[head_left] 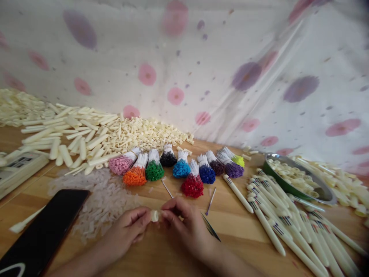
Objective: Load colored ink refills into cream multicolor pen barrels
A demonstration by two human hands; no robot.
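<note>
Low in the middle of the head view, my left hand (128,226) pinches a small hollow cream plastic pen part (155,216) between thumb and fingertips. My right hand (188,227) is closed in a pinch at that part's right side; what lies between its fingertips is too small to make out. Just beyond the hands lie a loose white-tipped refill (167,188) and a purple-ended refill (211,201). Dark tweezers (211,229) lie partly hidden behind my right hand. Bundled refills stand farther back, among them red (192,186), orange (135,176) and green (155,170) ones.
Several multicolour pens (266,225) lie at right, near a green bowl (277,177) of cream parts. Translucent pieces (100,204) spread at left beside a black phone (43,234). Cream pen barrels (72,134) are heaped behind, against a spotted curtain (184,57). A boxy device (24,171) sits far left.
</note>
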